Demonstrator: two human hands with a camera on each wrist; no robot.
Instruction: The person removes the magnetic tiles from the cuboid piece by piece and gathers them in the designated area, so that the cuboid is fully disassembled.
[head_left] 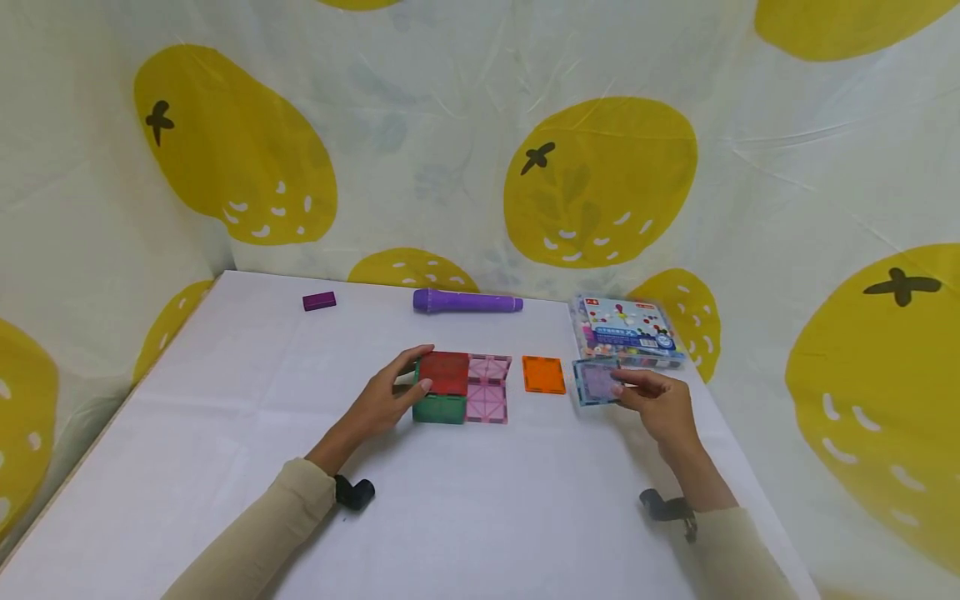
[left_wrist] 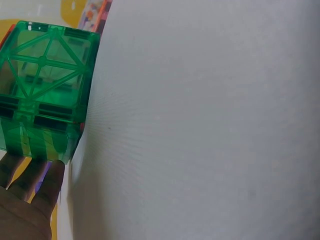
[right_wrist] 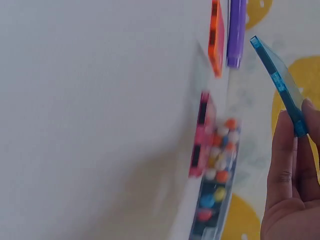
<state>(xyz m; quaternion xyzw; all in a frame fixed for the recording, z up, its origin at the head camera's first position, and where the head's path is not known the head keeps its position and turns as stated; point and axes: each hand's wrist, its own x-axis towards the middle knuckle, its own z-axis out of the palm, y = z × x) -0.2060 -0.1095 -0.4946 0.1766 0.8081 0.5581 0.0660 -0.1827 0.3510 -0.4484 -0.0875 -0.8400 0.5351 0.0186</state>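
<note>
My left hand [head_left: 382,398] grips the left side of a small build of see-through magnetic tiles, its thumb at the red tile [head_left: 446,372] on top. A green tile [left_wrist: 47,70] forms the build's front, and pink tiles [head_left: 487,402] join it on the right, one leaning up at an angle. My right hand [head_left: 663,408] pinches a light blue magnetic tile [right_wrist: 280,85] by one edge between thumb and fingers, raised over the table. Behind that tile lies a loose pink tile [right_wrist: 202,132]. An orange tile [head_left: 543,375] lies flat between the build and my right hand.
Along the table's back stand a purple microphone-shaped stick [head_left: 468,302], a dark purple block [head_left: 319,301] at left and a clear box of colourful beads [head_left: 628,332] at right. A curtain with yellow fruit prints [head_left: 600,183] hangs behind the white table [head_left: 510,517].
</note>
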